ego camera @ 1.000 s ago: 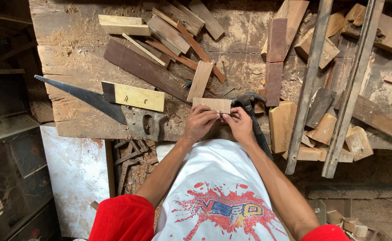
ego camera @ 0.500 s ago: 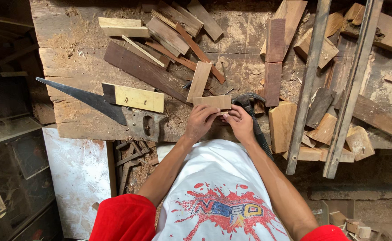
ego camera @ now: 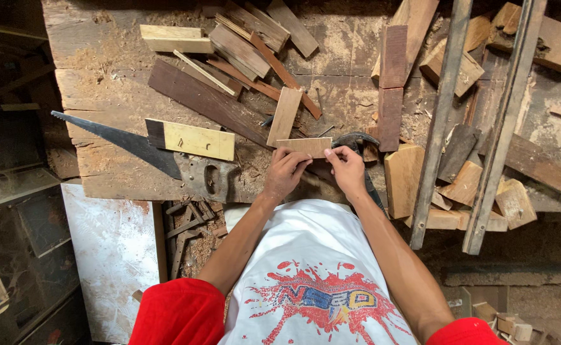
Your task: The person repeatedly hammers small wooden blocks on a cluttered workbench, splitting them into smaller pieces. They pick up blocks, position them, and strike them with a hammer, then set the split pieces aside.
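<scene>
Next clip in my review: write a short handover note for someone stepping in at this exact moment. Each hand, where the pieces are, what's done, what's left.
Left hand: fingers pinching the left end of the small wood block at the near edge of the workbench.
Right hand: gripping the block's right end; a claw hammer lies just beyond it, not held.
Handsaw rests to the left, with a pale yellow board beside its handle. Wood offcuts are scattered across the bench.
Done: block picked out and held in both hands.
Left: no nail or cut visible on it; any joining or trimming not begun.
</scene>
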